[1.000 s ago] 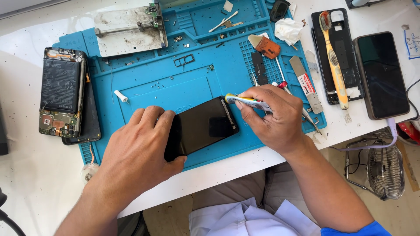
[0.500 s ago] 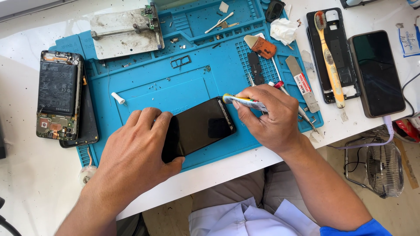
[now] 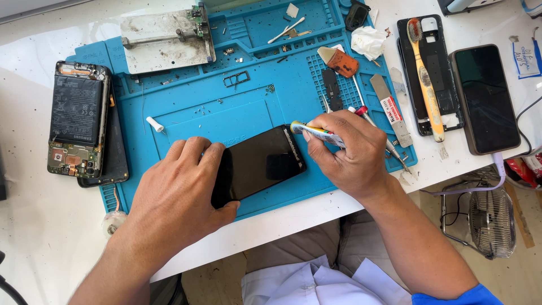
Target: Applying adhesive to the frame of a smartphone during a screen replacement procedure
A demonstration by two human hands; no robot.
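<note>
Head view: little has changed over the last second. The left hand [image 3: 175,192] stays flat over the near-left end of the black phone [image 3: 258,164], palm and fingers pressing it onto the blue work mat [image 3: 192,107]. The right hand [image 3: 350,155] is still closed around a small glue tube [image 3: 317,134], nozzle at the phone's upper right corner, just as before. The phone itself has not turned or slid; only the camera has drifted slightly. My reading: the work along that edge is ongoing, slow and steady, with the phone held still for it.

Edges and room:
- The phone lies tilted on the mat, its near-left end not far from the mat's front edge, with a strip of white table [image 3: 34,226] beyond that before the drop to the lap.
- Right of the tube hand, close: tweezers [image 3: 389,148], a metal spatula [image 3: 391,110], an orange-handled scraper [image 3: 341,61]. Tight on that side.
- Further right, off the mat: a toothbrush [image 3: 424,76] lying on a black phone back frame [image 3: 446,113], then a dark phone [image 3: 485,99] with a cable.
- Left, well apart: an opened phone [image 3: 78,127] showing battery and board.
- Behind the phone, the mat's middle holds only a small white cap [image 3: 154,124] and scattered screws; the most open room lies there.
- A scuffed metal plate [image 3: 165,39] sits at the far left corner of the mat.
</note>
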